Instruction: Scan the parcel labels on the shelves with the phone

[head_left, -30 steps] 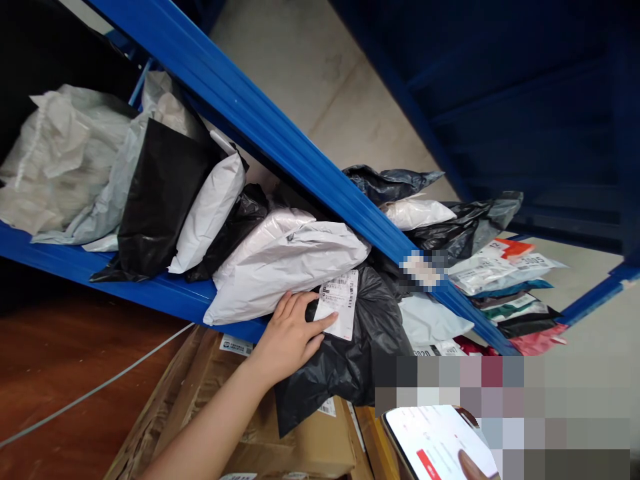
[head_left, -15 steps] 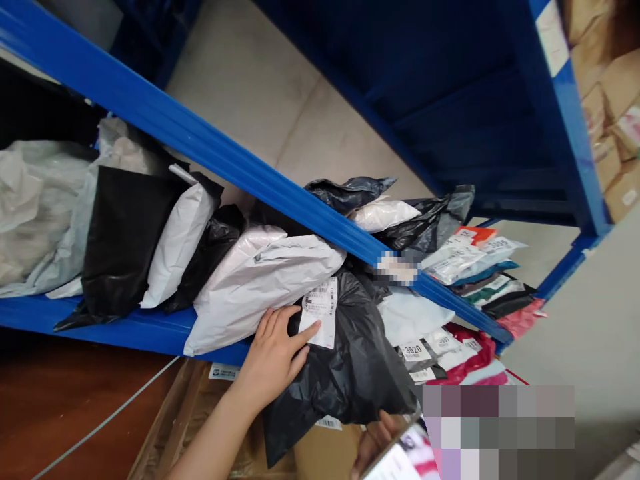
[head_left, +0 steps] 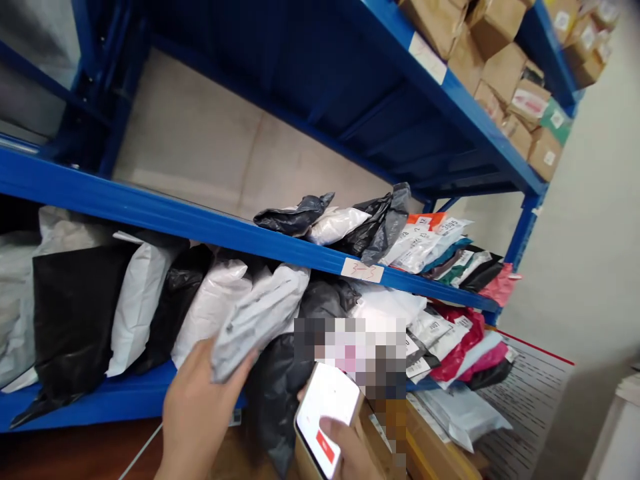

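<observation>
My left hand (head_left: 200,400) grips the lower front end of a pale grey-white mailing bag (head_left: 267,310), which leans on the lower shelf among other parcels. The thumb presses on its right side. My right hand (head_left: 355,450) holds a phone (head_left: 327,407), with the thumb over a red button on its lit white screen. Between my hands a black plastic mailing bag (head_left: 275,393) bulges over the shelf's front edge. Left of the gripped bag stand a white parcel (head_left: 213,303) and a black one (head_left: 175,300).
A blue beam (head_left: 200,233) with a paper label (head_left: 363,270) crosses above the lower parcels. Thin numbered packets (head_left: 435,330) lie at the right. Brown boxes (head_left: 500,73) fill the upper shelf. Large cartons (head_left: 430,440) stand below, beside a grey-white parcel (head_left: 463,413).
My left hand has gone from the labelled black bag to the grey-white bag and closed on it. The phone has come further into view. The whole view has shifted and levelled somewhat.
</observation>
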`<state>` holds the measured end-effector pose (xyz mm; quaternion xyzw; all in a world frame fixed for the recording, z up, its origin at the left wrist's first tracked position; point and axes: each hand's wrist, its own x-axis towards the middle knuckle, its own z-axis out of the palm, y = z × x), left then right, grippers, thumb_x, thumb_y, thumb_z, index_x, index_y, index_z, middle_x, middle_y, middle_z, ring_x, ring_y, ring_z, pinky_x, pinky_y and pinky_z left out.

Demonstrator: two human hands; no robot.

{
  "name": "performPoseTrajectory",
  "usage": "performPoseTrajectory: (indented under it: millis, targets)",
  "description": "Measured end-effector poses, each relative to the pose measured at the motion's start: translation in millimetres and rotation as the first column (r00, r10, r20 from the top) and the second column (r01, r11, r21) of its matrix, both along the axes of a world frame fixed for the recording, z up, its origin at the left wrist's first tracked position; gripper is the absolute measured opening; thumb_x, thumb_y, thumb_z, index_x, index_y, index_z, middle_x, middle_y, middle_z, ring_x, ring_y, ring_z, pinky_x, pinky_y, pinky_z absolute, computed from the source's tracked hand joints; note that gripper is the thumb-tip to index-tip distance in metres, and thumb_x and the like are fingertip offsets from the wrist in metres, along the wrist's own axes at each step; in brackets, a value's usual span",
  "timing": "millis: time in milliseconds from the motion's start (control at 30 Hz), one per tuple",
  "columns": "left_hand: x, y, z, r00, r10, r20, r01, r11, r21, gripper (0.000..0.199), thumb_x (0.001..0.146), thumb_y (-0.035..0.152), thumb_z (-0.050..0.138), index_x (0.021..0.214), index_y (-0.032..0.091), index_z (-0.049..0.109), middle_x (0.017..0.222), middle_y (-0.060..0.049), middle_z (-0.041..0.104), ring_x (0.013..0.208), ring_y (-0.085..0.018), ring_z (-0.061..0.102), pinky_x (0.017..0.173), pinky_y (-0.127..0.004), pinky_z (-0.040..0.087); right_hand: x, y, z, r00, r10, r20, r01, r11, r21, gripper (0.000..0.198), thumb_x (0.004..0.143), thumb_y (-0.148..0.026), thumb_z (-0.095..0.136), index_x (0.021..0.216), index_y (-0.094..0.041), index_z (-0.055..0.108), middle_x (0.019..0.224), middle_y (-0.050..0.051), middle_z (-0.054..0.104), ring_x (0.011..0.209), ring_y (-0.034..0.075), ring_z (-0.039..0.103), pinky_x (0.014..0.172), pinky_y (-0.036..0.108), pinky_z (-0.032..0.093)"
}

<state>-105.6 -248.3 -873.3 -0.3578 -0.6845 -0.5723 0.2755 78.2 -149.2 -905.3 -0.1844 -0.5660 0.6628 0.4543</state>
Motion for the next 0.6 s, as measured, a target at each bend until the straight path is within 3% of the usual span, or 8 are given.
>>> performPoseTrajectory:
  millis: [67, 100, 200, 300, 433, 533, 567, 600]
  targets:
    - [15, 2, 0.0, 0.964, -0.172, -0.200, 0.172, 0.985, -0.019, 0.025, 0.090, 0.035, 0.049, 0.104, 0.021, 0.064, 0.096, -0.008, 0.062, 0.087, -0.024, 0.064, 0.074, -0.036, 0.056, -20, 4, 24, 0.998, 0.050, -0.045, -0.049, 0.998, 0.026, 0.041, 0.050, -0.043, 0.079, 0.083, -0.019, 0.072, 0.086, 0.009, 0.077, 0.083, 0.029, 0.070, 0.085, 0.045, 0.054]
    - [23, 5, -0.9, 0.934, -0.216, -0.285, 0.221, 0.975, -0.017, 0.025, 0.090, 0.027, 0.047, 0.109, 0.023, 0.063, 0.106, -0.009, 0.060, 0.096, -0.023, 0.063, 0.080, -0.036, 0.056, -28, 6, 38, 0.994, 0.067, -0.086, -0.064, 0.997, 0.042, 0.037, 0.052, -0.038, 0.078, 0.084, -0.020, 0.071, 0.086, 0.008, 0.077, 0.083, 0.029, 0.070, 0.088, 0.046, 0.053]
    - [40, 18, -6.2, 0.890, -0.289, -0.352, 0.277, 0.957, -0.086, 0.054, 0.088, 0.011, 0.041, 0.138, 0.030, 0.042, 0.138, -0.012, 0.041, 0.124, -0.024, 0.051, 0.092, -0.037, 0.054, -46, 12, 75, 0.988, 0.083, -0.131, -0.078, 0.996, 0.042, 0.027, 0.049, -0.027, 0.074, 0.075, -0.020, 0.069, 0.074, 0.004, 0.076, 0.086, 0.031, 0.070, 0.087, 0.046, 0.054]
    - [37, 33, -14.5, 0.890, -0.356, -0.286, 0.313, 0.931, -0.186, 0.073, 0.084, 0.003, 0.036, 0.148, 0.035, 0.021, 0.148, -0.012, 0.030, 0.132, -0.025, 0.043, 0.095, -0.041, 0.053, -44, 13, 95, 0.991, 0.078, -0.109, -0.077, 0.997, 0.015, 0.015, 0.055, -0.027, 0.066, 0.067, -0.018, 0.067, 0.071, 0.003, 0.075, 0.079, 0.029, 0.071, 0.082, 0.043, 0.056]
    - [26, 48, -22.8, 0.902, -0.371, -0.220, 0.336, 0.924, -0.180, 0.087, 0.077, -0.005, 0.035, 0.150, 0.037, 0.013, 0.150, -0.011, 0.031, 0.134, -0.028, 0.041, 0.100, -0.047, 0.049, -15, 2, 86, 0.997, 0.067, -0.041, -0.068, 0.998, -0.014, 0.023, 0.053, -0.025, 0.068, 0.073, -0.015, 0.071, 0.066, 0.006, 0.075, 0.068, 0.027, 0.071, 0.071, 0.039, 0.058]
    - [40, 54, -20.4, 0.926, -0.327, -0.188, 0.300, 0.941, -0.159, 0.086, 0.075, -0.007, 0.035, 0.148, 0.038, 0.024, 0.148, -0.013, 0.036, 0.132, -0.033, 0.043, 0.099, -0.053, 0.048, 23, -6, 56, 0.996, 0.084, -0.007, -0.085, 0.994, -0.067, 0.038, 0.051, -0.038, 0.071, 0.082, -0.015, 0.073, 0.077, 0.013, 0.077, 0.072, 0.034, 0.072, 0.069, 0.046, 0.058]
    - [48, 55, -18.7, 0.932, -0.311, -0.185, 0.283, 0.945, -0.164, 0.081, 0.078, -0.002, 0.039, 0.147, 0.037, 0.027, 0.149, -0.015, 0.035, 0.132, -0.037, 0.041, 0.097, -0.058, 0.047, 38, -7, 44, 0.998, 0.058, 0.009, -0.057, 0.994, -0.093, 0.040, 0.052, -0.041, 0.070, 0.083, -0.016, 0.073, 0.080, 0.014, 0.077, 0.076, 0.037, 0.072, 0.071, 0.052, 0.058]
    - [56, 55, -17.2, 0.935, -0.301, -0.188, 0.271, 0.947, -0.171, 0.074, 0.081, 0.006, 0.046, 0.148, 0.034, 0.028, 0.150, -0.017, 0.033, 0.134, -0.043, 0.036, 0.096, -0.063, 0.045, 54, -7, 32, 0.998, -0.055, 0.036, 0.057, 0.996, -0.072, 0.034, 0.055, -0.042, 0.070, 0.082, -0.021, 0.073, 0.077, 0.013, 0.077, 0.075, 0.039, 0.072, 0.072, 0.056, 0.058]
